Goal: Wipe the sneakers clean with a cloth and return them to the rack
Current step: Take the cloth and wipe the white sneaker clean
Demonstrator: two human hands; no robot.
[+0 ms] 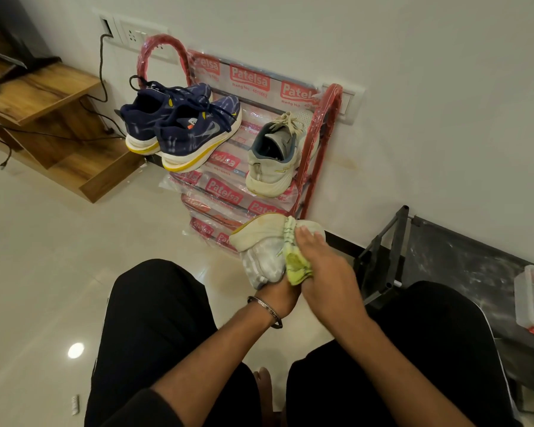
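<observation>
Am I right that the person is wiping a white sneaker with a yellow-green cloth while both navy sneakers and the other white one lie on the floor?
Not quite. The head view shows the navy sneakers and the other white sneaker on the red rack, not on the floor. The rest holds: the right hand rubs the cloth on the held sneaker.

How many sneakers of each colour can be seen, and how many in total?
Navy blue sneakers, on the red rack: 2
Off-white sneakers: 2, one on the rack and one held in the left hand, under the green cloth that the right hand presses on it
Total: 4 sneakers
</observation>
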